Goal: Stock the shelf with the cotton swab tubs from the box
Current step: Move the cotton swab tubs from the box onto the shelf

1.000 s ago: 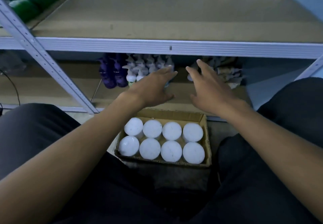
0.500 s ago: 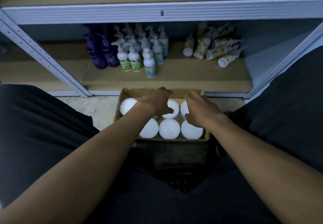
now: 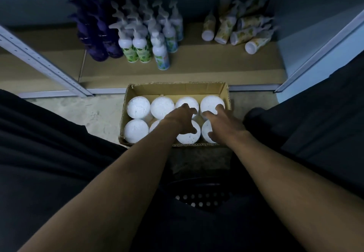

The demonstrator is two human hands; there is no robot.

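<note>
Both hands down in open brown cardboard box [image 3: 216,88] on floor, at foot of shelf.
Eight round white-lidded cotton swab tubs [image 3: 138,107] inside, two rows of four. Left hand [image 3: 182,118] and right hand [image 3: 221,122] spread over right-side tubs, fingers curled, touching lids; firm hold: cannot tell.
</note>
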